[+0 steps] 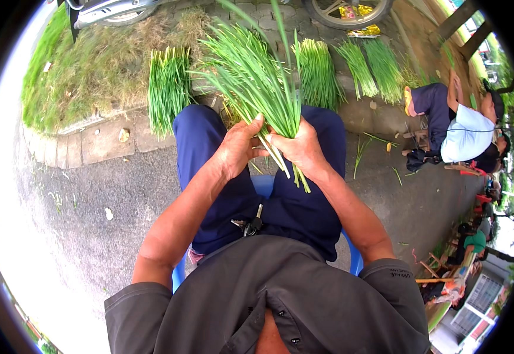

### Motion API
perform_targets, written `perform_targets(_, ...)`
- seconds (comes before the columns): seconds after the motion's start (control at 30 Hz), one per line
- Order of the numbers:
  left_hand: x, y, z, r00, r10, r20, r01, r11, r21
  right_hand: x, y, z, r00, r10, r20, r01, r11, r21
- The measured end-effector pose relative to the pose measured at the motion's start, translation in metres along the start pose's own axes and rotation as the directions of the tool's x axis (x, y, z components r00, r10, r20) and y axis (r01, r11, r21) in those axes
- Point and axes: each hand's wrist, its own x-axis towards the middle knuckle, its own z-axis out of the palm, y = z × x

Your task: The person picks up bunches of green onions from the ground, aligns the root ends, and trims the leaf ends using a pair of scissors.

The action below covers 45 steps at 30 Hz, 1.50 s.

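Observation:
My right hand (299, 144) grips the stem end of several long green leaves, which look like garlic chives (283, 106), above my lap. From the other side, my left hand (241, 139) closes its thumb and fingers on some pale stems of the same greens. The cut ends point down towards me, and the leaf tips fan out away from me. Beyond my knees lies a loose heap of chives (239, 48), partly covered by the held leaves. Trimmed bundles stand on either side, one at the left (168, 88) and one at the right (319, 73).
Two more bundles of greens (383, 66) lie farther right on the kerb. Loose leaves (361, 155) are scattered on the pavement. Motorbike wheels (350, 11) stand at the far edge. A seated person (467, 132) is at the right. Keys (253, 223) hang at my waist.

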Motion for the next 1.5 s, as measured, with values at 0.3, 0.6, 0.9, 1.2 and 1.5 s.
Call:
perform_targets(0.3,-0.006,0.013,0.003,0.999,0.015,0.050,-0.018,0.998,0.067,0.003,0.003,-0.005,0.999,0.037,-0.007,-0.037,0.999,0.033)
perform_targets(0.6,-0.004,0.014,-0.004,0.999,0.028,-0.028,-0.026,0.996,0.091,0.000,-0.028,-0.014,0.956,0.285,0.069,-0.293,0.925,0.241)
perform_targets(0.9,-0.001,0.008,-0.007,0.999,0.030,-0.020,-0.028,0.997,0.074,0.000,-0.027,-0.010,0.943,0.304,0.134,-0.329,0.908,0.259)
perform_targets(1.2,-0.008,0.009,0.005,0.991,0.061,0.116,-0.100,0.927,0.362,0.003,-0.018,-0.013,0.956,0.287,0.061,-0.291,0.898,0.331)
perform_targets(1.5,-0.006,0.003,0.003,0.990,0.101,0.102,-0.121,0.967,0.223,0.001,-0.017,-0.012,0.950,0.284,0.131,-0.310,0.908,0.282)
